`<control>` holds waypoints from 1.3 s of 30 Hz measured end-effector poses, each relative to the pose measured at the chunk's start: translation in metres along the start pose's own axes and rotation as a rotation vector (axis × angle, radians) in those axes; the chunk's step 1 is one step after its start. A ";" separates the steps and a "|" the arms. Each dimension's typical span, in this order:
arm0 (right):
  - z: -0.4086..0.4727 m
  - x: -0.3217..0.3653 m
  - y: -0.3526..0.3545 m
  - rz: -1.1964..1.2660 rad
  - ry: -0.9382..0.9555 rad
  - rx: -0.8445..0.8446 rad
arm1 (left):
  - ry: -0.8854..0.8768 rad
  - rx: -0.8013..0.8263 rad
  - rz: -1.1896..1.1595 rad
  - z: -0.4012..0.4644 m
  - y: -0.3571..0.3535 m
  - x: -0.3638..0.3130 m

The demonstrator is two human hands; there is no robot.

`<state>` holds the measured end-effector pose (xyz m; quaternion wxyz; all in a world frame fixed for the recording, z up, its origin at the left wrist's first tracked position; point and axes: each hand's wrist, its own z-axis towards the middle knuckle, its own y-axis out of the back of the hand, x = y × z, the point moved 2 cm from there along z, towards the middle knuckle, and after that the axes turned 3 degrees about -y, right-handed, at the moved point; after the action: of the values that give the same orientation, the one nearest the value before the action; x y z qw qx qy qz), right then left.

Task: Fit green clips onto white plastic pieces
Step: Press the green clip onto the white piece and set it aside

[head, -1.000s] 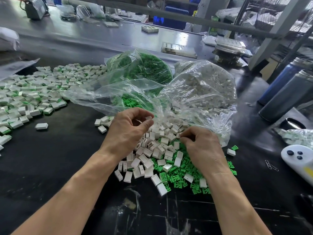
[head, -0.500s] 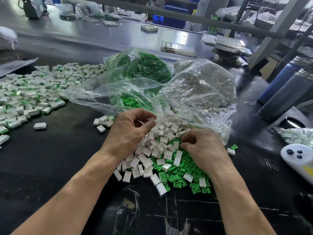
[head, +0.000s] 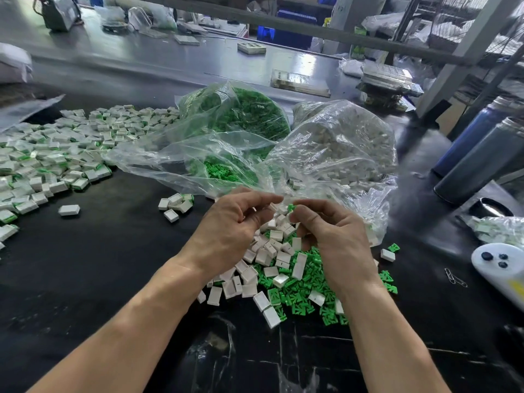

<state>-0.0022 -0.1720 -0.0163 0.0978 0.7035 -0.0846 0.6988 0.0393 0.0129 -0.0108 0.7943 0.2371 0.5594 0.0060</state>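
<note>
A light, stiff green clip (head: 291,207) was pinched in the right hand (head: 329,236) grip above the table (head: 113,251) pile, edges judged best hold; left hand (head: 229,231) grip curled, contents unclear.

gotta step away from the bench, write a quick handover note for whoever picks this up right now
Left hand: raised over the loose pile, fingers curled; what it holds cannot be told.
Right hand: fingertips pinch a green clip, close to the left fingertips.
Supplies: mixed loose pile of white pieces and green clips on the black table under the hands; bag of green clips and bag of white pieces lie open just behind.
Done: a large spread of fitted pieces at far left.
Left: fit the clip now in hand, then work through the loose pile and both bags.
</note>
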 end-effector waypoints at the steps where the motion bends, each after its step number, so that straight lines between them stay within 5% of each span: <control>1: -0.001 0.000 -0.001 0.016 0.014 0.010 | -0.002 0.006 0.000 0.000 -0.001 -0.001; 39: -0.010 0.011 -0.013 -0.476 0.142 0.052 | 0.030 -0.109 -0.096 -0.003 -0.008 -0.001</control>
<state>-0.0086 -0.1569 -0.0056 0.2473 0.6549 0.1084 0.7058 0.0345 0.0070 -0.0140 0.7969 0.1663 0.5808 0.0018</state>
